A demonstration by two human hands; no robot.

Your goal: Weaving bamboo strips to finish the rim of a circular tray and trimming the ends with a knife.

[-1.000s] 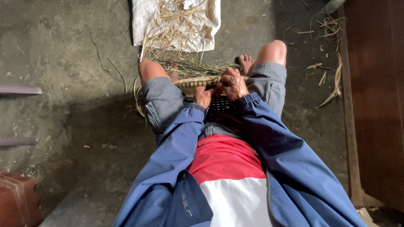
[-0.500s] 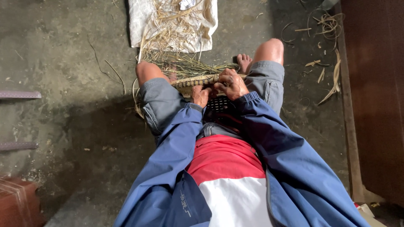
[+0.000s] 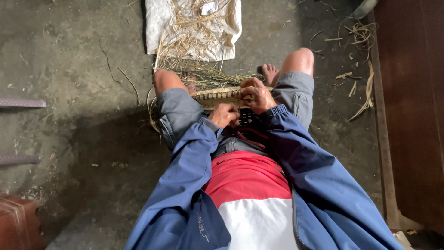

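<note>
1. A concrete floor [image 3: 78,153] spreads beneath a seated person in a blue jacket [image 3: 319,194], whose two bare knees frame the work.
2. One white cloth [image 3: 157,23] lies ahead of the knees, heaped with loose dry straw [image 3: 194,37].
3. One woven straw piece [image 3: 215,96], flat and ribbed, rests across the lap between the thighs, its unwoven strands fanning out toward the cloth.
4. The right hand [image 3: 257,95] presses closed over the weave's right end, fingers curled on its edge; the left hand [image 3: 224,114] sits just below, fingers bent shut, though on what cannot be told.
5. Risk, as judged: brittle strands may snap if bent sharply, and a slackened hold could let the last rows loosen.
6. Count: two hands, one weave, one cloth, one foot [image 3: 269,72] showing.
</note>
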